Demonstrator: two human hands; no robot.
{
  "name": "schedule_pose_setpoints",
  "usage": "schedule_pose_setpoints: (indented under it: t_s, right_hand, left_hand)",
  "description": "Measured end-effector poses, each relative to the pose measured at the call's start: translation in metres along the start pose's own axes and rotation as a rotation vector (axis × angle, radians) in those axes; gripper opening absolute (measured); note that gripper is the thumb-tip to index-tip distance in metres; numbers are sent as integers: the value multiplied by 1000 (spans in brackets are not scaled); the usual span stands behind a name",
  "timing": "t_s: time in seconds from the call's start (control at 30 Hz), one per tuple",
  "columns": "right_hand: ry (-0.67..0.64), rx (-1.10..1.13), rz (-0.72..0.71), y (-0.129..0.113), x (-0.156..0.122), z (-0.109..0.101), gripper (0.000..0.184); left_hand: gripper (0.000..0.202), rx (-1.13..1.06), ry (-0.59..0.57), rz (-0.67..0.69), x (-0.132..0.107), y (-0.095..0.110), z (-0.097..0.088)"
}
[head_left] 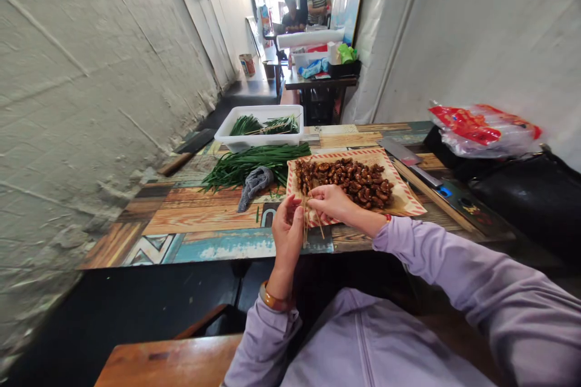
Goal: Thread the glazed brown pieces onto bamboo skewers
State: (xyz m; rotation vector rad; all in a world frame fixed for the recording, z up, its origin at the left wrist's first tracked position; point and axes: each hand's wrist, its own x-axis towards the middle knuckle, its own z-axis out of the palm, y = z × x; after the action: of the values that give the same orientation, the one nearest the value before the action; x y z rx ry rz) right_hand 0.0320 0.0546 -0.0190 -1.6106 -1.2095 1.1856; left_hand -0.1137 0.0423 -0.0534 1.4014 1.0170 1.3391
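Over the near edge of a tray (413, 207) with a red-and-white striped border, my two hands are close together. My left hand (289, 228) is closed around thin bamboo skewers (305, 236), whose lower ends stick out below the fingers. My right hand (333, 202) pinches with thumb and fingers at a skewer (321, 228) just beside it; the fingertips partly hide the grip. Brown, glossy pieces of meat (358, 178) are heaped on the tray beyond my hands. Some pieces at its left side seem to be on skewers.
Green chives (258, 160) and a grey cloth (255, 184) lie left of the tray. Behind them stands a white plastic bin (236, 142) with bundled greens. A cleaver (399, 150), a digital scale (467, 202) and a red-printed plastic bag (485, 130) are at right. Two people are far back.
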Motion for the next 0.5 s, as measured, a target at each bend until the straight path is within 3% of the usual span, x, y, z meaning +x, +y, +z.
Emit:
schedule_pose_setpoints:
  t_s: [0.17, 0.5]
  right_hand:
    - [-111, -14, -100, 6, -3, 4, 5]
    - [-44, -113, -231, 18, -11, 6, 33]
  left_hand:
    - [40, 9, 11, -8, -1, -1, -1]
    - [40, 108, 6, 87, -9, 23, -3]
